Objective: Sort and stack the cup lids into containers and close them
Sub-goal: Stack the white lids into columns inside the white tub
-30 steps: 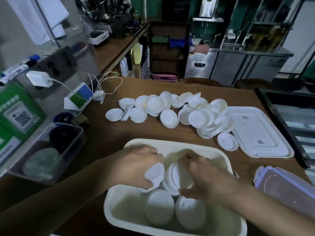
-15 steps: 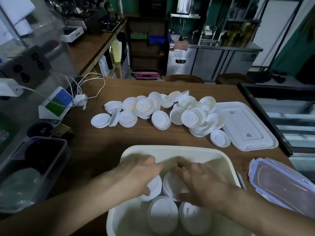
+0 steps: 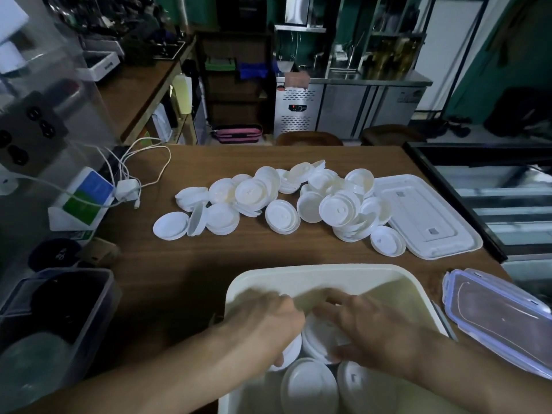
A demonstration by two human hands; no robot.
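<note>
Down in the tub [image 3: 298,274], lids [image 3: 316,342] are gripped by the curled left hand [image 3: 268,324] — pressed by the wide-spread right hand [image 3: 376,333].

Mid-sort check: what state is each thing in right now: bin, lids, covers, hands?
white bin, uncovered, partly filled.
lid stacks, lying flat in the bin.
loose lids, heaped unsorted on the table.
white cover, off, flat on the table beside the heap.
clear clip cover, flat on the table right of the bin.
clear tub, uncovered, at the table's left.
left hand, on a stack in the bin; grip blurred.
right hand, fingers straight over a stack.
</note>
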